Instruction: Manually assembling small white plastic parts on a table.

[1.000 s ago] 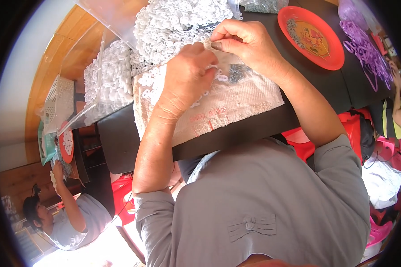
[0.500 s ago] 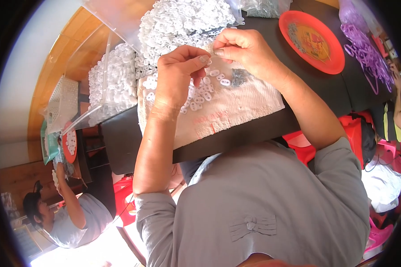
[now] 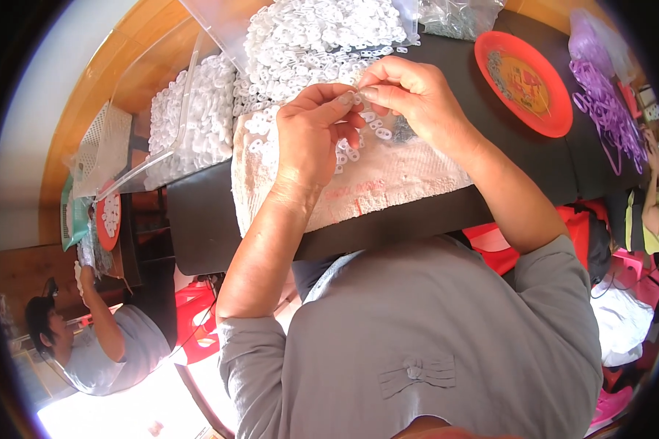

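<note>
Above a cream towel (image 3: 410, 179) my two hands meet fingertip to fingertip. My left hand (image 3: 315, 128) is closed, pinching a small white two-holed plastic piece (image 3: 357, 98) between thumb and forefinger. Also in a pinch, my right hand (image 3: 421, 95) has its thumb and forefinger against that piece; anything in its tips is too small to make out. Loose white two-holed pieces (image 3: 381, 132) lie on the towel below, partly hidden by my fingers. A small grey patch (image 3: 403, 130) shows on the towel beneath my right hand.
Beyond my hands is a big heap of white pieces (image 3: 322, 33), beside a clear plastic bin (image 3: 190, 95). On the dark table (image 3: 447, 55) stand a red oval plate (image 3: 560, 110) with grey bits and a purple ribbon bundle (image 3: 600, 102). A co-worker (image 3: 117, 336) sits at left.
My hands have come together; the left moved right, bringing the white piece to the right fingertips. The whole view has shifted slightly.
</note>
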### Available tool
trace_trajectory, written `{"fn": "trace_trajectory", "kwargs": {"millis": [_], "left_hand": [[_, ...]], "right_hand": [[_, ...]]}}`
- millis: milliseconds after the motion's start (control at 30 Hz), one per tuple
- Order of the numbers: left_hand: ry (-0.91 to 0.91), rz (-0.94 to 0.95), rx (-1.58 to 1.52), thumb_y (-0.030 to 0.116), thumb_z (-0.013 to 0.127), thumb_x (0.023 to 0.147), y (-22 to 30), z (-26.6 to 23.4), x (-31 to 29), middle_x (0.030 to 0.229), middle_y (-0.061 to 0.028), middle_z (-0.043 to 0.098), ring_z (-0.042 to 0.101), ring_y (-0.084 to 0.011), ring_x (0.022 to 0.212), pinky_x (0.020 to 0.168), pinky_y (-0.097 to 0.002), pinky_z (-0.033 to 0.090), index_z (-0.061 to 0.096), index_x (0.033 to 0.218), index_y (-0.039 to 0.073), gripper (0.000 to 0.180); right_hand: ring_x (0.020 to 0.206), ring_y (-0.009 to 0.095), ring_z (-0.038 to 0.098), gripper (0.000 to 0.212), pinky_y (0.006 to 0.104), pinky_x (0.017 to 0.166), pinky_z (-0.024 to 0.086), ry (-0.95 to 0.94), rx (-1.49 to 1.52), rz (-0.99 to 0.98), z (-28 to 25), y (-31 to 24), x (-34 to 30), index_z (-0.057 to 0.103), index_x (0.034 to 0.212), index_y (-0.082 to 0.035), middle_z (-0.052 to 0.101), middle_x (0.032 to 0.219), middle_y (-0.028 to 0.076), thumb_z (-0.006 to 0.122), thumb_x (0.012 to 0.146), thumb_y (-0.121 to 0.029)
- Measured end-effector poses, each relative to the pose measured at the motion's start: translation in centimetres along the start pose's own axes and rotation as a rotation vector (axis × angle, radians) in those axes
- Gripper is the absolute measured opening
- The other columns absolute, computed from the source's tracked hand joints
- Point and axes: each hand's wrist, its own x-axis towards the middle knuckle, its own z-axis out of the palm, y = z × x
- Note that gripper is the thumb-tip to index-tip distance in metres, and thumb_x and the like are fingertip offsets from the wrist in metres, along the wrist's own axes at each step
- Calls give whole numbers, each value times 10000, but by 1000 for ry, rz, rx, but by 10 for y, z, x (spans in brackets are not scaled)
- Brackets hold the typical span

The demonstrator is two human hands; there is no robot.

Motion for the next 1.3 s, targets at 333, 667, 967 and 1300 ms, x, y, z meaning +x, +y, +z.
{"fn": "trace_trajectory", "kwargs": {"millis": [333, 667, 967, 1300], "left_hand": [[41, 93, 11, 13, 616, 895, -8, 1, -5, 821, -145, 660, 626, -172, 628, 497, -272, 480, 608, 995, -68, 129], [160, 210, 40, -56, 624, 847, -12, 7, -10, 738, -85, 637, 562, -109, 558, 435, -221, 411, 620, 873, -37, 33], [116, 125, -8, -28, 633, 851, -9, 1, -6, 735, -86, 643, 569, -121, 572, 457, -236, 427, 639, 900, -49, 53], [26, 116, -99, -56, 629, 836, -15, -6, 1, 831, -129, 663, 636, -185, 643, 499, -267, 469, 613, 1031, -69, 197]], "right_hand": [[713, 66, 543, 69, 218, 625, 454, 17, -60, -1, 3, 5, -2, 626, 922, -2, 599, 794, 0, 591, 923, -61], [650, 62, 523, 42, 226, 587, 437, 42, -223, -139, 14, 11, -5, 606, 899, 11, 583, 750, -3, 577, 884, -16], [669, 94, 570, 48, 250, 615, 462, 96, -254, -184, 12, 13, -2, 608, 905, 1, 620, 760, 35, 586, 862, 2], [708, 79, 529, 24, 232, 638, 443, 62, -344, -260, 9, 12, 0, 596, 903, 20, 592, 756, 5, 586, 881, 21]]}}
